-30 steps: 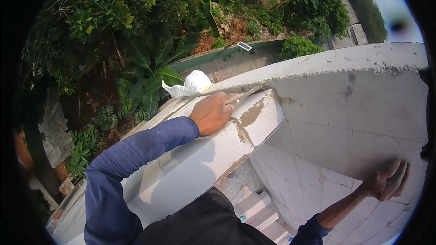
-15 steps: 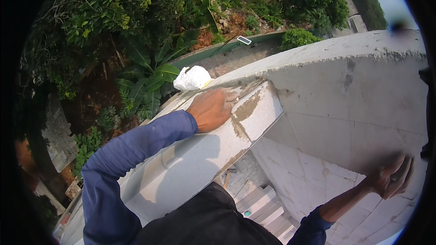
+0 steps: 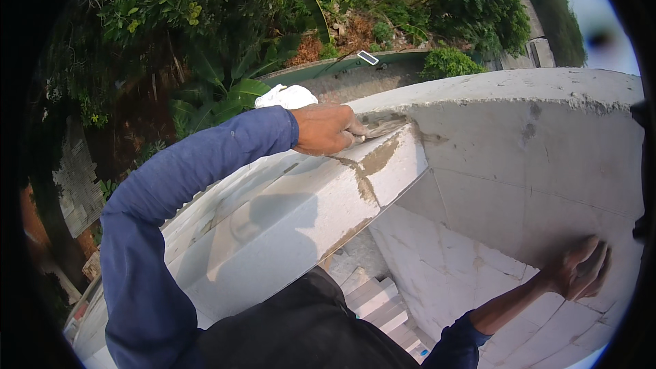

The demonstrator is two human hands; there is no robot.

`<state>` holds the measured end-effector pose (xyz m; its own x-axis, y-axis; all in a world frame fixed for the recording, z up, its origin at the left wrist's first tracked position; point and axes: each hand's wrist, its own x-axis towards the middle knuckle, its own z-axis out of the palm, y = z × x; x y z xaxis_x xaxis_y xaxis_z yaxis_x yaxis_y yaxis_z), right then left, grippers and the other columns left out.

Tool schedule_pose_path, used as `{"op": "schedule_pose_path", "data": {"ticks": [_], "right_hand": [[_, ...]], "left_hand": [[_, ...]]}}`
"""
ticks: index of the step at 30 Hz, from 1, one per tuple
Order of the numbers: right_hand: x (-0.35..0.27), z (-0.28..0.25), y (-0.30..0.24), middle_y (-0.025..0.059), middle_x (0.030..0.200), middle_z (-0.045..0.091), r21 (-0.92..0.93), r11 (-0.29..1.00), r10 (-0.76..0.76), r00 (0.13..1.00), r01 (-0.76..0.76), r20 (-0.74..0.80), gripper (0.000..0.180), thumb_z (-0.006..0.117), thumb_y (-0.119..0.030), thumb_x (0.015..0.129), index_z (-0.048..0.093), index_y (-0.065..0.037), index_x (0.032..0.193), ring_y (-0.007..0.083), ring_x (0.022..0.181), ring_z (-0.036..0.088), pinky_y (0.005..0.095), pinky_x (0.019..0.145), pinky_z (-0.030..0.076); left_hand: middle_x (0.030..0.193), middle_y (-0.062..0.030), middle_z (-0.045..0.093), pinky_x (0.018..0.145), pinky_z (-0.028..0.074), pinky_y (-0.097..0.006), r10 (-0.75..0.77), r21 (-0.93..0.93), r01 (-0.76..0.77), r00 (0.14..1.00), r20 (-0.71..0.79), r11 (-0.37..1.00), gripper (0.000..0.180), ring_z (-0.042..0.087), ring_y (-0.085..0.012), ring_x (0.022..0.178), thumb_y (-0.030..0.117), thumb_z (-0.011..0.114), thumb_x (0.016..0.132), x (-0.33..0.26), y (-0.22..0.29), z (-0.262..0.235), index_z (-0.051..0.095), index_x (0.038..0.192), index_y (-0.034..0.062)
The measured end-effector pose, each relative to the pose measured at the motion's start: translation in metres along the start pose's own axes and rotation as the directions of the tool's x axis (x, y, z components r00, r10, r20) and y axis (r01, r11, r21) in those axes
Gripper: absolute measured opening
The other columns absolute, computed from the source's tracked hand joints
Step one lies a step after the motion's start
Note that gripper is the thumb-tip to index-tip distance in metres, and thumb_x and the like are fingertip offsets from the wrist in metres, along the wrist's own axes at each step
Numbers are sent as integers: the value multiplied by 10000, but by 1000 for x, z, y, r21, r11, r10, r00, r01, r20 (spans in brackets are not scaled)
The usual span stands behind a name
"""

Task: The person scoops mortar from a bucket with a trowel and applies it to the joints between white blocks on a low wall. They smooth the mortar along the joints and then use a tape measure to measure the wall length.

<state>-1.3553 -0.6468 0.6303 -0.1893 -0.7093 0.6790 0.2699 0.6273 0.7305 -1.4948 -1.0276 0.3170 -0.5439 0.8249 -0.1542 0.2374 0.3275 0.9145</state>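
Observation:
My left hand [image 3: 326,129] grips a trowel [image 3: 384,126] whose blade lies flat on the top of a white block wall [image 3: 287,212], by the corner where grey mortar is smeared. A mortar streak [image 3: 365,171] runs down the block's inner face. My right hand [image 3: 581,270] presses flat, fingers spread, against the inner face of the adjoining white wall [image 3: 519,164] at the lower right. Both arms wear blue sleeves.
A white bag [image 3: 285,96] lies just beyond the wall top, behind my left hand. Below and outside the wall are dense green plants [image 3: 205,20] and a grey ledge [image 3: 355,75]. White steps [image 3: 376,301] show far below between the walls.
My left hand has slid the trowel to the right along the wall top toward the corner. My right hand has stayed pressed on the wall.

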Motion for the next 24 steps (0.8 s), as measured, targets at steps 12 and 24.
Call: {"op": "schedule_pose_path", "data": {"ticks": [12, 24], "right_hand": [[1, 0, -2, 104, 1002, 742, 88, 996, 20, 1000, -19, -14, 197, 796, -220, 881, 768, -40, 956, 212, 962, 699, 317, 760, 598], [1, -3, -6, 128, 1006, 735, -9, 998, -55, 998, 55, 22, 523, 625, -521, 973, 773, -20, 931, 236, 956, 723, 352, 782, 598]], "left_hand": [[1195, -243, 653, 1035, 450, -438, -26, 78, 26, 1000, 9, 997, 463, 606, -368, 1134, 159, 479, 947, -22, 3, -33, 609, 1367, 16], [1174, -277, 645, 993, 470, -497, -277, -5, 280, 944, -181, 960, 475, 609, -416, 1109, 165, 497, 943, -12, -24, 31, 578, 1400, 62]]}}
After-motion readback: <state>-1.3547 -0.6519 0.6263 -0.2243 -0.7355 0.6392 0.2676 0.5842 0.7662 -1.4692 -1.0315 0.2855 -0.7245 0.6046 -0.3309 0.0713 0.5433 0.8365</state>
